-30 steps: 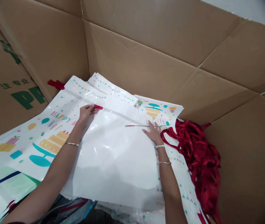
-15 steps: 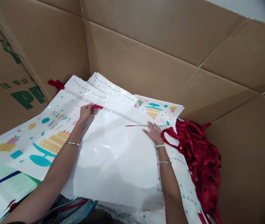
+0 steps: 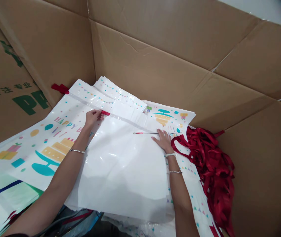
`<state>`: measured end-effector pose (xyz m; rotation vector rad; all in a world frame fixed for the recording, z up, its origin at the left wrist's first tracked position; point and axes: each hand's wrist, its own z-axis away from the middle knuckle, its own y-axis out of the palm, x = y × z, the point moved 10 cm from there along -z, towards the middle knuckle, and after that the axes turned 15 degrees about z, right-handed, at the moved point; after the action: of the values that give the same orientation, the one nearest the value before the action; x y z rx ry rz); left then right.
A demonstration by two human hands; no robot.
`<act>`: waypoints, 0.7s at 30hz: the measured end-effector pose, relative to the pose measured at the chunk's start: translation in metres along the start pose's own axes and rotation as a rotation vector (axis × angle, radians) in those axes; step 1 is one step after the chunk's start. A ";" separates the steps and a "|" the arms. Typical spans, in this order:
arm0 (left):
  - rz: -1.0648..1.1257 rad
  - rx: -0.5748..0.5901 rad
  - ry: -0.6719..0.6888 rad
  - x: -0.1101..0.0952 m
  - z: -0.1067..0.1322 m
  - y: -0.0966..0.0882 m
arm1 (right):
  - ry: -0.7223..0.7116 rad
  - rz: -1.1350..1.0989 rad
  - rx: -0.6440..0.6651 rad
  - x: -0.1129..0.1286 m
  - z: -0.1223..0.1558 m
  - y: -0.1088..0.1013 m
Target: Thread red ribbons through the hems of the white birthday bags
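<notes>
A stack of white plastic gift bags (image 3: 120,164) printed with birthday cakes and bunting lies in front of me, the top one plain white side up. My left hand (image 3: 93,118) pinches the bag's top hem right beside a red ribbon end (image 3: 105,113). My right hand (image 3: 163,140) rests flat on the bag, fingers apart, holding nothing. Just above its fingers, a thin wire with a red tip (image 3: 145,133) lies along the hem. Where the wire's far end lies is hidden.
A tangled heap of dark red ribbon (image 3: 210,161) lies to the right of the bags. Brown cardboard walls (image 3: 155,62) rise behind and around them, with green print on the left. More printed bags (image 3: 4,200) lie at the lower left.
My left hand has shifted slightly right along the hem, closer to the red ribbon end. My right hand and the wire stay in about the same place.
</notes>
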<state>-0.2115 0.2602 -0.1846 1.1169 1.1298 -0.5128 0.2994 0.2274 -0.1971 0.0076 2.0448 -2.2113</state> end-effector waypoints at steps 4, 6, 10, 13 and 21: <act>0.026 0.009 0.001 0.003 -0.002 0.001 | 0.003 0.005 -0.003 0.000 -0.001 0.001; 0.018 0.003 0.008 0.004 -0.002 0.001 | 0.003 0.006 0.000 0.000 0.000 0.001; 0.001 0.004 0.030 0.003 -0.003 0.000 | 0.001 0.014 0.008 0.001 0.001 0.000; 0.003 0.008 0.031 0.003 -0.003 -0.001 | 0.006 0.030 0.013 0.000 0.001 0.000; -0.002 -0.055 0.063 0.002 -0.008 -0.011 | 0.008 0.035 0.038 0.000 -0.001 0.003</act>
<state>-0.2229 0.2639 -0.1914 1.0909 1.1933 -0.4483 0.3000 0.2286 -0.2003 0.0553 1.9905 -2.2328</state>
